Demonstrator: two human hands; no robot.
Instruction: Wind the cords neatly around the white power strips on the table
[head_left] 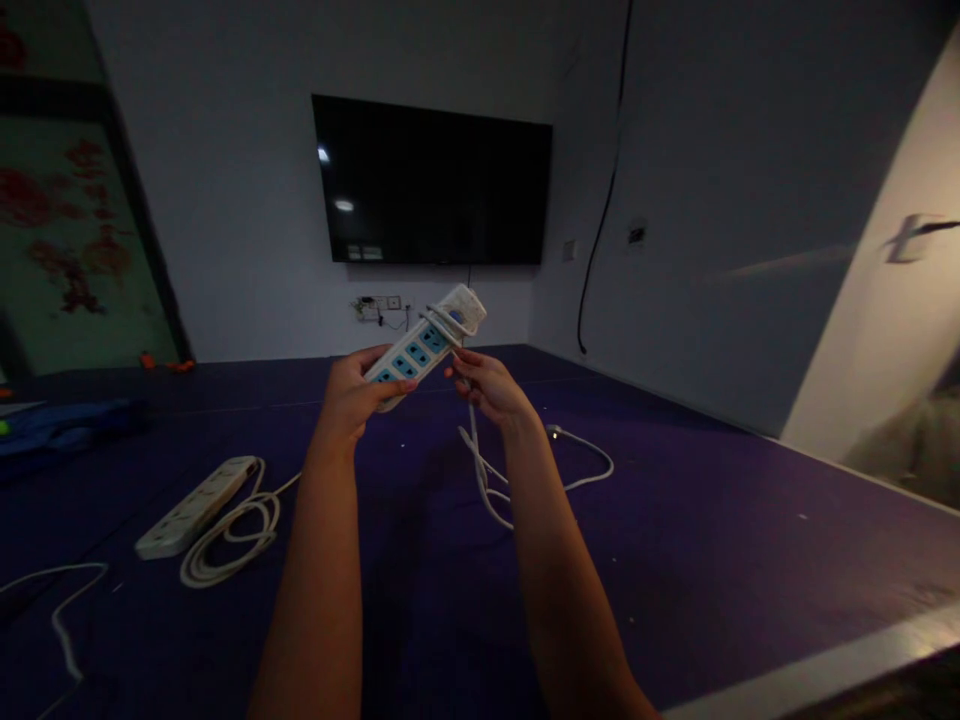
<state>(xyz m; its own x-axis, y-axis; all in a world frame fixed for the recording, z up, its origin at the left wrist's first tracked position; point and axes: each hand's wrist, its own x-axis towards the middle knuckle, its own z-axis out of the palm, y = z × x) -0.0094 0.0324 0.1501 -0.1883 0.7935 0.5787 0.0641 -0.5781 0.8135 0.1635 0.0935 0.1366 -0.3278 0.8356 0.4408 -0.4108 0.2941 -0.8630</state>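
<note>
My left hand (358, 395) grips the lower end of a white power strip (397, 360) with blue sockets, its thumb across the front. The strip is held up at a slant, its far end pointing up and right. Around that upper end the white cord (474, 440) is wrapped in a few turns. My right hand (486, 385), just right of the strip, pinches the cord between thumb and fingers. From there the cord hangs down and loops on the purple surface, running right to its plug end (553, 432).
A second white power strip (196, 508) lies at the left beside its coiled cord (232, 540). Another thin white cable (64, 620) is at the lower left, and blue cloth (67, 430) lies behind it. A television (435, 185) hangs on the far wall; a black cable (600, 240) dangles at the right.
</note>
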